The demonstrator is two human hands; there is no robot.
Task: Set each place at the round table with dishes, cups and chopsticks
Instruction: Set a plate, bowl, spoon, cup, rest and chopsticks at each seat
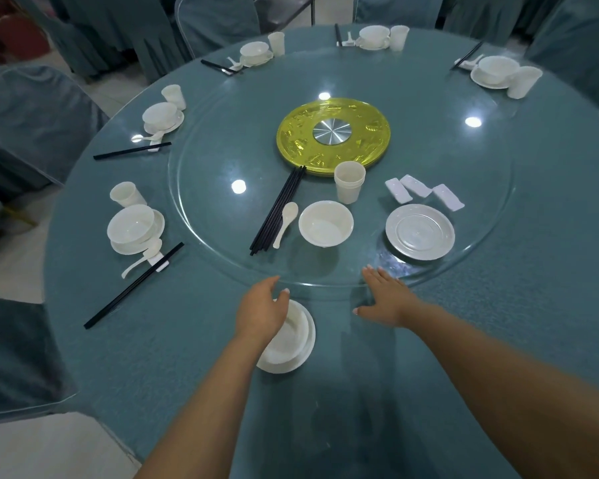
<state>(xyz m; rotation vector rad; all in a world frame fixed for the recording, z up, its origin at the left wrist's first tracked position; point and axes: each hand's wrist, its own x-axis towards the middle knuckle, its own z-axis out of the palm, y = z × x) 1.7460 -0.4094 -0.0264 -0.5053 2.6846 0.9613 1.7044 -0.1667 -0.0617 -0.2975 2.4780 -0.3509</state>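
A round surface [498,340] under a teal cloth fills the view, ringed by chairs [38,115] in matching teal covers. A glass turntable [222,150] sits over its middle, with a yellow disc [332,133] at the hub.

Your left hand [261,312] rests at the near edge of the surface, over a white bowl [291,337] that sits on a plate [284,366]. Its fingers [272,283] are loosely extended, the thumb lies across the bowl's far rim, and whether they grip the bowl cannot be told. Your right hand [388,299] lies flat with its fingers spread wide, the tips touching the near rim of the turntable; it holds nothing.

On the near part of the turntable lie a bundle of black chopsticks [277,210], a white spoon [286,223] just beside them, an empty bowl [325,223], a stack of cups [349,181], three chopstick rests [422,191] and a stack of plates [419,231].

Along the left edge of the surface a finished setting [135,229] shows a bowl on a plate, a cup, a spoon and chopsticks on a rest. A second setting [163,117] lies farther along that edge. Three more settings [374,36] stand along the far edge.
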